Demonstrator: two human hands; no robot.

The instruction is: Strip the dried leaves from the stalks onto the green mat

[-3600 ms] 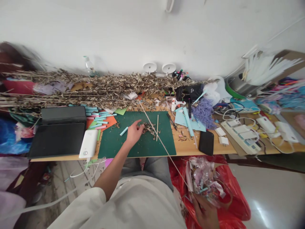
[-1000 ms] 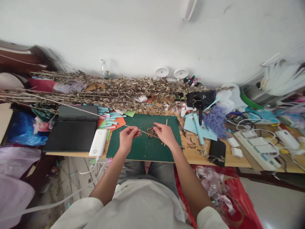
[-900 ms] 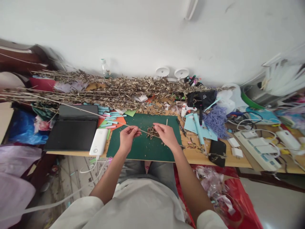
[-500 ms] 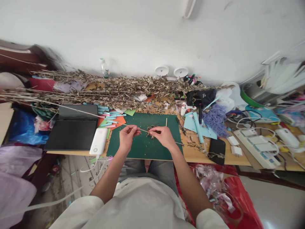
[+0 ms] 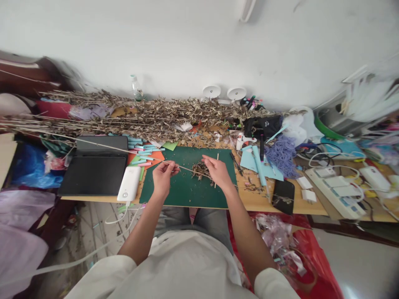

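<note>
My left hand (image 5: 162, 176) pinches a long, thin dried plant stem (image 5: 186, 168) between thumb and fingers. The stem stretches from the upper left, over the black tablet, and on towards my right hand (image 5: 217, 172). That hand is open, its fingers extended over the right part of the green cutting mat (image 5: 181, 193). Whether it touches the stem I cannot tell. Under the stem, between both hands, lies a small heap of crumbled dry leaves (image 5: 201, 169). A thin pale stick (image 5: 217, 157) lies partly hidden behind my right hand.
Bundles of dried leafy stems (image 5: 162, 114) span the back of the table. Left stand a black tablet (image 5: 93, 175), a white power bank (image 5: 129, 184) and blue and pink paper tubes (image 5: 145, 151). Right are a glue gun (image 5: 243, 141), purple yarn (image 5: 282, 155), a phone (image 5: 283, 196) and a power strip (image 5: 336, 193).
My right hand has let go of its pinch, and its fingers are now spread straighter. My left hand has shifted slightly left, still pinching the stem. More of the leaf heap shows.
</note>
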